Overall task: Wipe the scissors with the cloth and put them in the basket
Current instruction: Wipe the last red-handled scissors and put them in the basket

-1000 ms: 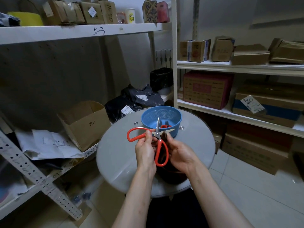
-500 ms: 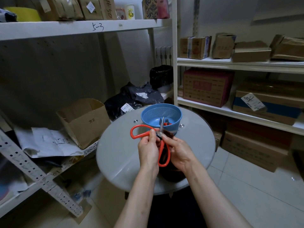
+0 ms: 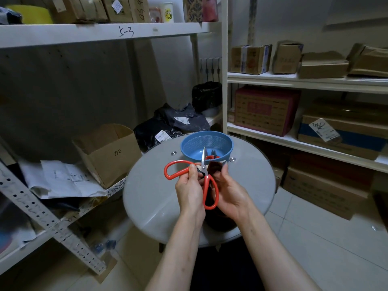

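- Wiping looks like the step in hand: the scissors (image 3: 204, 173), spread open at frame centre above the tabletop (image 3: 151, 196), sit just below the basket (image 3: 189, 148).
- The left hand (image 3: 190, 190) pinches the scissors by the pivot with its fingers; that hold needs to be firm.
- The right hand (image 3: 231, 192) has its fingers grasping the dark cloth (image 3: 214, 167), seemingly over one blade; drawing it from pivot to tip seems safest.

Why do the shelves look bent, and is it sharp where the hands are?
Head view: the wide lens bows the shelves near the edges; the scissors in the left hand are sharp; dim light nearly swallows the dark cloth in the right hand.
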